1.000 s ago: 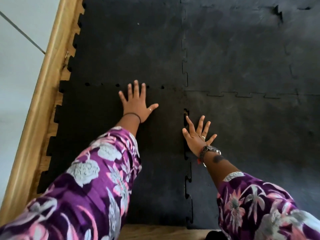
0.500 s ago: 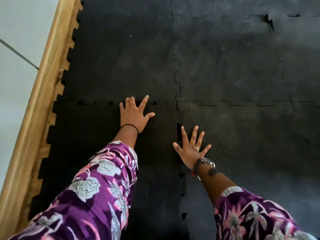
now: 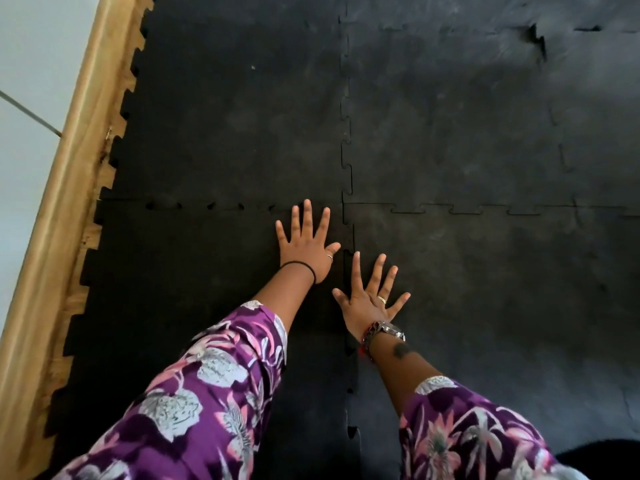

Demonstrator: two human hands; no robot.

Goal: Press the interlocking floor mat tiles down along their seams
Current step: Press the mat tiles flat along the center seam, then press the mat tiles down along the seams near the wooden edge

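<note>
Black interlocking mat tiles (image 3: 450, 140) cover the floor and meet at a four-way junction (image 3: 343, 203). My left hand (image 3: 306, 244) lies flat with fingers spread on the near left tile (image 3: 180, 271), just below the horizontal seam and left of the vertical seam (image 3: 349, 341). My right hand (image 3: 367, 295) lies flat and spread across that vertical seam, its fingertips on the near right tile (image 3: 502, 289). Small gaps show along the horizontal seam to the left (image 3: 162, 205) and in the vertical seam near me. Both hands hold nothing.
A wooden strip (image 3: 62, 188) runs along the mats' toothed left edge, with pale floor (image 3: 31, 64) beyond it. A raised, unseated corner (image 3: 535, 38) shows at a far right seam. Purple flowered sleeves cover both forearms.
My left hand has slid right along the horizontal seam, closer to the junction, and spread its fingers. My right hand stays on the vertical seam. The two hands are now close together.
</note>
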